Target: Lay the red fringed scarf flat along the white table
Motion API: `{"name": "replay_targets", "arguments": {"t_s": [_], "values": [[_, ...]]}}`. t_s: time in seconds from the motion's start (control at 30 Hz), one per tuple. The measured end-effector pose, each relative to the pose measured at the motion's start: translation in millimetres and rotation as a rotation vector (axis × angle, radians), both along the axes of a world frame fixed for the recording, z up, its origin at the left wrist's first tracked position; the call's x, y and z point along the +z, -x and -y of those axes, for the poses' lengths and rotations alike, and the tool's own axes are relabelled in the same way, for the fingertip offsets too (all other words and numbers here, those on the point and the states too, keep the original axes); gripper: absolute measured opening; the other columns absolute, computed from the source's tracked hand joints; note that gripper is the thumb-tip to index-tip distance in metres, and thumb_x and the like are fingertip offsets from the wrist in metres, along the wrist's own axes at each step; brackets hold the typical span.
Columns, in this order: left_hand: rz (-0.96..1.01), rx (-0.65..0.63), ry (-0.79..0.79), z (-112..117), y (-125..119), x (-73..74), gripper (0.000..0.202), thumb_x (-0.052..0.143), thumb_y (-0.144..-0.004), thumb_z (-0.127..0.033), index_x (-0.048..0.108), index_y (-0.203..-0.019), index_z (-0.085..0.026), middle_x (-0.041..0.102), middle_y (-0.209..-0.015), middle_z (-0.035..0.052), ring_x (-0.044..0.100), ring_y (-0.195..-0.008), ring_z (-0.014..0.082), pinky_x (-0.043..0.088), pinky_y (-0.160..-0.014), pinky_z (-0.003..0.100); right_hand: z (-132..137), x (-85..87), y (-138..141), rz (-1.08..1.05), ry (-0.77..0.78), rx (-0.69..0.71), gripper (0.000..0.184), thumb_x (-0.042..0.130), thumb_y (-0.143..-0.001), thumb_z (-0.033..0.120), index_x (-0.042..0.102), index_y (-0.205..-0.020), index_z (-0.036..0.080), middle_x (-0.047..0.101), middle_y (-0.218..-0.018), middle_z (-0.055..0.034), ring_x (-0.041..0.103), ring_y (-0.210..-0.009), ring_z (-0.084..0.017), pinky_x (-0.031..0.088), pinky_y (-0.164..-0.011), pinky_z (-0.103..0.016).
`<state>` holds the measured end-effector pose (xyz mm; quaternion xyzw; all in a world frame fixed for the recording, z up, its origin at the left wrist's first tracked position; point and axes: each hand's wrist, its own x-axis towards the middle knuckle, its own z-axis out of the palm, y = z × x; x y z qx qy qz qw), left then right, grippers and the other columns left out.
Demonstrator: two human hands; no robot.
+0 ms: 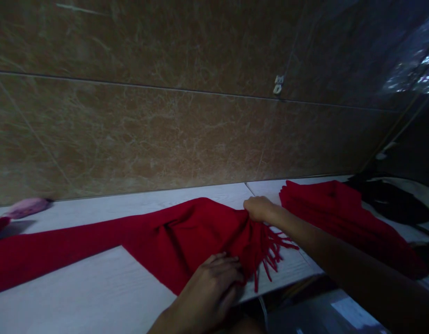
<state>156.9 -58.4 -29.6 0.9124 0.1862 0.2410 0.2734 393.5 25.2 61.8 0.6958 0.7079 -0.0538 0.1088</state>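
A red fringed scarf [207, 227] lies lengthwise on the white table, narrow on the left and spread wide and wrinkled in front of me. My right hand [259, 208] is closed on its far edge, close to the fringed end. At the near edge, my left hand [214, 283] has its fingers curled over the cloth; the fingertips are partly hidden. Between the two hands the fabric is bunched, and the fringe [272, 248] hangs loosely to the right, under my right forearm.
A stack of folded red cloth [325, 199] lies at the right, behind my right arm. Beyond it is a black item [395, 199]. A pink object [29, 207] rests at the far left. A tiled wall [165, 125] with a socket [278, 85] bounds the white table [96, 287].
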Motion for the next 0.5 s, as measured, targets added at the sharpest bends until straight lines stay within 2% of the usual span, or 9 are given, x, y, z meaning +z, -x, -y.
{"name": "replay_targets", "arguments": {"t_s": [0.1,0.2,0.27,0.33,0.4,0.5], "values": [[0.017,-0.031,0.091,-2.4,0.9,-3.4,0.028,0.055,-0.094,-0.01,0.071,-0.109,-0.028,0.073,-0.131,-0.0004,0.061,-0.131,0.0153,0.035,-0.123,0.031,-22.5,14.6,-35.4,-0.065,0.122,-0.004,0.009,0.071,-0.081,0.009,0.079,-0.085,0.009,0.075,-0.077,-0.0068,0.07,-0.077,-0.016,0.046,-0.073,-0.024],[0.01,-0.152,0.112,-6.3,-6.5,-13.4,0.027,0.058,-0.092,-0.012,0.07,-0.11,-0.029,0.07,-0.137,-0.0021,0.058,-0.136,0.0153,0.028,-0.127,0.034,-48.3,25.5,-63.5,-0.136,0.133,-0.028,0.02,0.06,-0.09,0.012,0.079,-0.094,0.005,0.071,-0.072,-0.003,0.062,-0.065,-0.008,0.042,-0.069,-0.021],[-0.035,-0.245,0.102,-9.1,-21.1,-19.7,0.025,0.061,-0.093,-0.014,0.069,-0.111,-0.029,0.07,-0.138,-0.0027,0.056,-0.138,0.0163,0.019,-0.131,0.04,-66.9,27.2,-74.7,-0.161,0.072,-0.053,0.024,0.057,-0.092,0.012,0.079,-0.099,0.005,0.073,-0.076,-0.004,0.063,-0.068,-0.009,0.043,-0.07,-0.02],[-0.111,-0.279,0.107,-10.9,-43.6,-21.1,0.021,0.061,-0.096,-0.017,0.068,-0.112,-0.028,0.069,-0.139,-0.0017,0.051,-0.143,0.0186,0.013,-0.132,0.047,-85.8,24.1,-79.1,-0.167,-0.026,-0.079,0.022,0.06,-0.09,0.013,0.08,-0.1,0.009,0.076,-0.086,-0.006,0.067,-0.079,-0.014,0.046,-0.074,-0.021],[-0.182,-0.263,0.12,-11.2,-69.5,-16.1,0.021,0.057,-0.099,-0.019,0.068,-0.116,-0.027,0.069,-0.139,0.0007,0.045,-0.148,0.0211,0.011,-0.131,0.052,-103.5,17.9,-78.0,-0.158,-0.147,-0.116,0.021,0.065,-0.086,0.014,0.08,-0.101,0.016,0.078,-0.101,-0.0085,0.07,-0.093,-0.02,0.05,-0.08,-0.026],[-0.207,-0.198,0.158,-9.4,-98.8,0.0,0.031,0.054,-0.1,-0.02,0.064,-0.129,-0.028,0.067,-0.142,0.0016,0.041,-0.15,0.0237,0.012,-0.129,0.059,-123.1,8.1,-71.6,-0.152,-0.324,-0.175,0.029,0.06,-0.091,0.018,0.076,-0.115,0.022,0.075,-0.119,-0.0115,0.068,-0.111,-0.026,0.052,-0.091,-0.034]]}}
